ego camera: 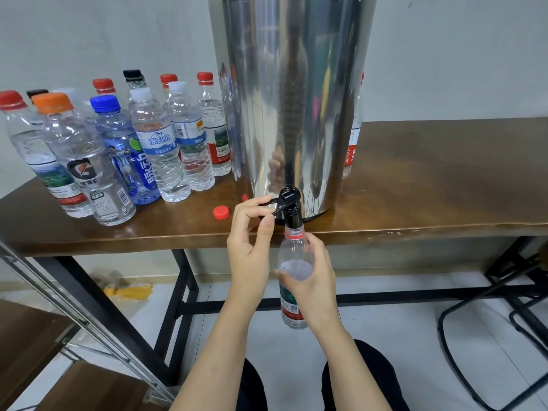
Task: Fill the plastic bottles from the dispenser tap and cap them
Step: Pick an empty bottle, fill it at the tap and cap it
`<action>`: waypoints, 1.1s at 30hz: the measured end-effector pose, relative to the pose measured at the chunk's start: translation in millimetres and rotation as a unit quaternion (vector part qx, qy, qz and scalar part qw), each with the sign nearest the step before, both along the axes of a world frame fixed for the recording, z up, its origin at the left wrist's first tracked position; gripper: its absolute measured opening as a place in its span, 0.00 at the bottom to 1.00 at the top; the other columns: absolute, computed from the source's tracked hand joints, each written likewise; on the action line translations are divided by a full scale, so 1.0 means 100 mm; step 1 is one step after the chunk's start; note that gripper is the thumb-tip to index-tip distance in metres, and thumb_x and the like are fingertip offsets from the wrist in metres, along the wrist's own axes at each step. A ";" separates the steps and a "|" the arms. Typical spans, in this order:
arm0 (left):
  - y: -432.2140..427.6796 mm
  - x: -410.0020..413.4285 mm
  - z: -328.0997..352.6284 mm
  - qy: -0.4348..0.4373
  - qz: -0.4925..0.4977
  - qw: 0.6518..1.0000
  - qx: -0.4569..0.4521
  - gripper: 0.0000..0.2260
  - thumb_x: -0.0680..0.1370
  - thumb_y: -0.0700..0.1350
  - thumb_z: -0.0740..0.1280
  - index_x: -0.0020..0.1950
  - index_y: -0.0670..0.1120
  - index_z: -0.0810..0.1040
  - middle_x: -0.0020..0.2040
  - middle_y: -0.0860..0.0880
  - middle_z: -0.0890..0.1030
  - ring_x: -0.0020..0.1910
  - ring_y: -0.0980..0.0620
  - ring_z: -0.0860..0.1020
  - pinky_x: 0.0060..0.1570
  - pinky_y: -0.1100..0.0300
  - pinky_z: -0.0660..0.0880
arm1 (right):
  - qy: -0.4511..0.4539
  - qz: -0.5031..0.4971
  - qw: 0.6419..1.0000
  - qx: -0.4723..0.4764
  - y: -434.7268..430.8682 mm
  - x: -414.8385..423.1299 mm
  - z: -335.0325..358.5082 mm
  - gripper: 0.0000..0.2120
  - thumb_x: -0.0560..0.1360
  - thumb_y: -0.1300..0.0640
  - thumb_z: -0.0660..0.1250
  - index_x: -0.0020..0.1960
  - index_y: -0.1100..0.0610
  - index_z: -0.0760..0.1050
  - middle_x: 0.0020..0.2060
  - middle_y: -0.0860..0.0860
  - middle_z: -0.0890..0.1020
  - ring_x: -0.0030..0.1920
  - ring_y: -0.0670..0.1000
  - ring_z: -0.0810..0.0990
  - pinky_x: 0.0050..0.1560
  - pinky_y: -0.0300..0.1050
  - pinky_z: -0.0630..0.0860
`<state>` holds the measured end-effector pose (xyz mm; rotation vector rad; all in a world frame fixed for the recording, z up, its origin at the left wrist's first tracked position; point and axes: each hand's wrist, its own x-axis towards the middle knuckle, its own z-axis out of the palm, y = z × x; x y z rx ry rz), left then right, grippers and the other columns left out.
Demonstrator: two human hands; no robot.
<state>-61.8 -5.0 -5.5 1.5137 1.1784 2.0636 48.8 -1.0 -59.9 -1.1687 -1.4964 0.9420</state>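
A tall steel dispenser (284,99) stands on the brown table (430,185), its black tap (292,207) jutting over the front edge. My left hand (250,235) pinches the tap's lever. My right hand (311,274) grips an uncapped clear bottle (293,253) with a red neck ring, its mouth right under the spout. A loose red cap (221,212) lies on the table left of the tap. Several capped bottles (154,143) stand in a group at the left.
Another red-labelled bottle (353,140) peeks out behind the dispenser's right side. Black table legs (184,292) and a chair frame (486,336) stand on the pale floor below. A metal rail (74,315) and wooden surfaces lie at the lower left. My knees show at the bottom.
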 end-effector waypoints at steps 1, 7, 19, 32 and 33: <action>0.00 0.00 0.00 0.001 0.001 1.000 -0.001 0.04 0.81 0.43 0.64 0.51 0.52 0.77 0.59 0.58 0.79 0.63 0.50 0.76 0.65 0.48 0.72 | 0.001 0.001 1.000 -0.001 0.00 0.00 0.00 0.37 0.67 0.57 0.79 0.63 0.31 0.63 0.62 0.35 0.71 0.64 0.35 0.68 0.68 0.49 0.70; 0.00 0.01 0.00 0.002 0.002 1.000 -0.005 0.08 0.81 0.39 0.63 0.50 0.52 0.77 0.58 0.58 0.78 0.62 0.53 0.76 0.64 0.52 0.72 | -0.003 0.003 1.000 -0.001 0.00 0.00 0.01 0.37 0.67 0.57 0.79 0.66 0.34 0.64 0.63 0.37 0.71 0.64 0.36 0.68 0.69 0.50 0.69; 0.01 0.01 0.00 0.007 0.005 1.000 0.008 0.05 0.81 0.44 0.63 0.51 0.54 0.76 0.59 0.57 0.78 0.63 0.52 0.76 0.62 0.55 0.72 | -0.005 0.002 1.000 -0.002 0.02 0.02 0.00 0.38 0.67 0.57 0.79 0.63 0.30 0.63 0.63 0.38 0.71 0.65 0.40 0.69 0.68 0.51 0.71; 0.02 0.01 -0.02 0.011 0.014 1.000 0.017 0.08 0.81 0.40 0.64 0.51 0.54 0.76 0.58 0.60 0.78 0.63 0.49 0.76 0.63 0.47 0.73 | 0.010 0.005 1.000 -0.004 0.00 -0.02 -0.01 0.37 0.67 0.55 0.79 0.66 0.33 0.64 0.64 0.36 0.71 0.66 0.39 0.69 0.69 0.53 0.71; 0.02 0.01 -0.02 0.012 0.015 1.000 0.017 0.08 0.81 0.40 0.64 0.51 0.54 0.76 0.59 0.61 0.78 0.63 0.49 0.76 0.63 0.45 0.73 | 0.012 0.005 1.000 -0.004 0.01 -0.02 -0.01 0.37 0.67 0.55 0.79 0.66 0.34 0.64 0.64 0.36 0.71 0.66 0.39 0.69 0.69 0.54 0.71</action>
